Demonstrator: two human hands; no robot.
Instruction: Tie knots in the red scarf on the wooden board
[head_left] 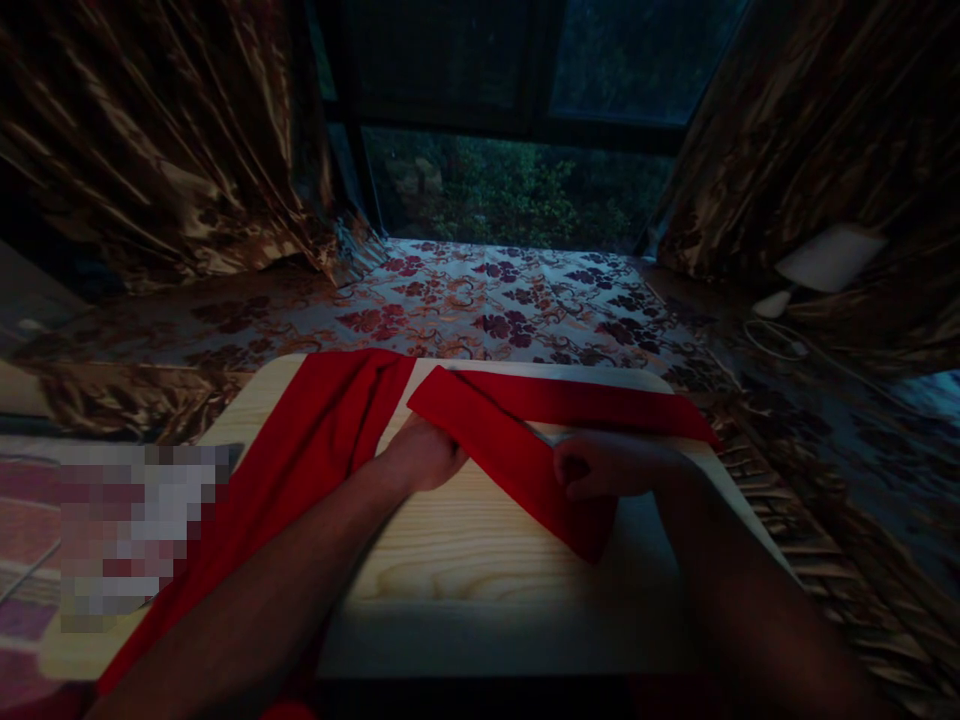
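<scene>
A long strip of red cloth (pixel 517 455) lies on a pale wooden tabletop (pixel 420 570), bent at its far left corner so that one part runs right and the other slants toward me. My left hand (pixel 429 455) is closed at the slanting part's left edge, with its fingertips partly hidden under the cloth. Over the right edge of the same part, my right hand (pixel 607 465) has its fingers curled in a pinch on the cloth. A small pale grey sliver shows just beyond those fingers; its kind I cannot make out. More red cloth (pixel 322 430) lies under my left forearm.
Floral fabric (pixel 480 300) covers the ledge behind the table, below a dark window (pixel 510 180). Gold curtains (pixel 187 150) hang at both sides. A lamp with a white shade (pixel 832 257) and its cord stand at right. A blurred-out patch covers something at left.
</scene>
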